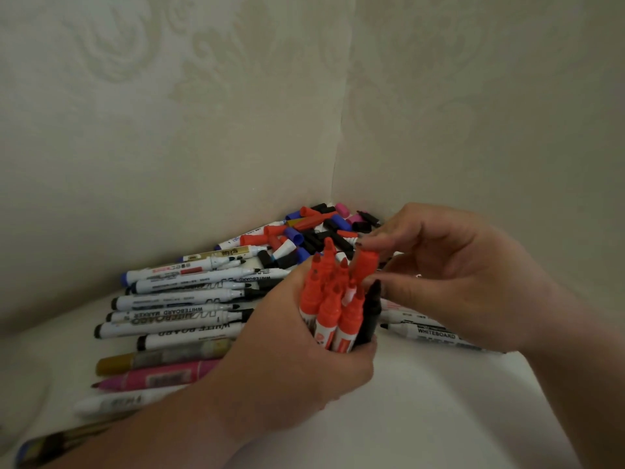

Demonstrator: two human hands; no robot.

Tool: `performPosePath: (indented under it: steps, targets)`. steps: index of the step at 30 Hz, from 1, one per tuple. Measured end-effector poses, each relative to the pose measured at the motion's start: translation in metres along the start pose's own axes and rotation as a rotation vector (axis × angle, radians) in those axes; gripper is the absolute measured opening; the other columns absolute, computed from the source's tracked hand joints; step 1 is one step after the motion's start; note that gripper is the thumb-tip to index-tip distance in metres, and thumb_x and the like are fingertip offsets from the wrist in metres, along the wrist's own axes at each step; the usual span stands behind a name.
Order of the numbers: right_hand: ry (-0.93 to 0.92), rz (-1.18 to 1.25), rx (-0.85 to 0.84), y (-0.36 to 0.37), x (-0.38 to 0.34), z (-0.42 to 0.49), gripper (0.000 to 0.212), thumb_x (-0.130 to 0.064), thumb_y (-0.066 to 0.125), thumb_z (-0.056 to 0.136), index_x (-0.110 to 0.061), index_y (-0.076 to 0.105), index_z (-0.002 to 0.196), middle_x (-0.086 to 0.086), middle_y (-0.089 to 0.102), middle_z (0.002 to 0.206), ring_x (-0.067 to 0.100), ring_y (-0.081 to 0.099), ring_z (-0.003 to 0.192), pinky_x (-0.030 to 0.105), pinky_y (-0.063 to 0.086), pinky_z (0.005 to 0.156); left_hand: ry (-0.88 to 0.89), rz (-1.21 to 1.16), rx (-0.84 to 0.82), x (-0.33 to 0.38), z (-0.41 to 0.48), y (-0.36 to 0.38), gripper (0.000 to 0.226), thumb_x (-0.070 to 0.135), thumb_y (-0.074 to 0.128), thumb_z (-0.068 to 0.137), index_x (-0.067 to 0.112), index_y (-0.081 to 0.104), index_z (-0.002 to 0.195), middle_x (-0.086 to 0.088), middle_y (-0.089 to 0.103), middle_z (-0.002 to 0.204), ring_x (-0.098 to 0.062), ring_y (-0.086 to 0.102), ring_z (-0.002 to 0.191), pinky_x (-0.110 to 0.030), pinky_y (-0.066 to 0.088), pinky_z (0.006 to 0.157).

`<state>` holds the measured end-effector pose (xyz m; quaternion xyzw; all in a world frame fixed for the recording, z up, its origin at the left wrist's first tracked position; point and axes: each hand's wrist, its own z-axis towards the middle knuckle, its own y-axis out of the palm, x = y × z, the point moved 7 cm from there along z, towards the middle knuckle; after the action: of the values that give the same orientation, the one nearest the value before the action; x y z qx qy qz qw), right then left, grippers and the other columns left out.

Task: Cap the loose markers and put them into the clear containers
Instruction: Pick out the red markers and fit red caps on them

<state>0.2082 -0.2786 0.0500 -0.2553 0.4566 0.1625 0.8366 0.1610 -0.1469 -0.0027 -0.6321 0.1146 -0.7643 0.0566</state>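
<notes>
Left hand (pixel 294 350) is gripping an upright bundle of uncapped markers (pixel 329 309) over the front middle of the white surface (pixel 422 418): about six red and one black, tips up, with orange-red collars on white barrels. Right hand (pixel 456 275) is pinching one red cap (pixel 367 262) between thumb and fingertips, holding it just over the bundle's tips. Roughly a dozen loose markers (pixel 176 316) are lying side by side on the left part, mostly white-barrelled black ones plus one gold and one pink. At least two more are lying under the right hand. Cap pile (pixel 318 228) is sitting in the back corner: red, blue, black and pink, too jumbled to count.
</notes>
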Motion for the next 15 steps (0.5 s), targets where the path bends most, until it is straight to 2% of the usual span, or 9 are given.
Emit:
performPosePath:
  steps: [3,5,8,11,13,15]
  targets:
    - [0.019,-0.105,0.022,0.002,-0.002,-0.001,0.028,-0.026,0.082,0.077,-0.021,0.067,0.1,0.005,0.075,0.097,0.028,0.074,0.091,0.062,0.056,0.071,0.024,-0.029,0.014,0.0,0.0,-0.001,0.049,-0.004,0.082,0.071,0.037,0.066,0.093,0.011,0.076,0.082,-0.008,0.074,0.067,-0.016,0.056,0.055]
    - [0.021,-0.169,0.015,0.006,-0.003,-0.001,0.029,-0.022,0.074,0.077,-0.024,0.063,0.104,0.0,0.075,0.096,0.026,0.074,0.089,0.057,0.057,0.069,0.054,-0.019,0.043,0.003,0.0,-0.003,0.05,-0.004,0.081,0.07,0.034,0.064,0.097,0.008,0.075,0.084,-0.009,0.074,0.067,-0.017,0.056,0.055]
    - [0.021,-0.24,0.042,0.012,-0.004,-0.002,0.03,-0.023,0.075,0.079,-0.029,0.059,0.104,0.0,0.074,0.094,0.025,0.073,0.087,0.049,0.059,0.069,0.094,-0.034,0.095,0.005,0.001,-0.005,0.048,-0.001,0.083,0.072,0.032,0.061,0.099,0.005,0.075,0.078,-0.009,0.073,0.063,-0.017,0.054,0.053]
    - [0.05,-0.373,0.117,0.014,0.0,-0.001,0.031,-0.022,0.076,0.081,-0.035,0.055,0.1,-0.006,0.072,0.093,0.02,0.071,0.087,0.044,0.059,0.068,0.091,-0.083,0.138,0.006,0.002,-0.007,0.054,-0.002,0.086,0.069,0.034,0.061,0.101,0.013,0.075,0.08,-0.004,0.074,0.069,-0.013,0.054,0.058]
    - [0.08,-0.462,0.192,0.015,0.002,-0.001,0.033,-0.026,0.076,0.083,-0.038,0.05,0.099,-0.015,0.069,0.091,0.011,0.069,0.085,0.034,0.058,0.069,0.091,-0.123,0.141,0.009,0.002,-0.008,0.053,-0.009,0.083,0.069,0.025,0.062,0.104,0.013,0.076,0.084,-0.002,0.074,0.075,-0.01,0.054,0.062]
    - [0.098,-0.508,0.259,0.017,0.003,-0.001,0.033,-0.028,0.074,0.082,-0.039,0.047,0.098,-0.021,0.066,0.092,0.006,0.067,0.083,0.021,0.053,0.067,0.08,-0.163,0.127,0.011,0.002,-0.008,0.05,-0.015,0.079,0.07,0.017,0.062,0.105,0.008,0.077,0.081,-0.005,0.074,0.07,-0.011,0.053,0.059]
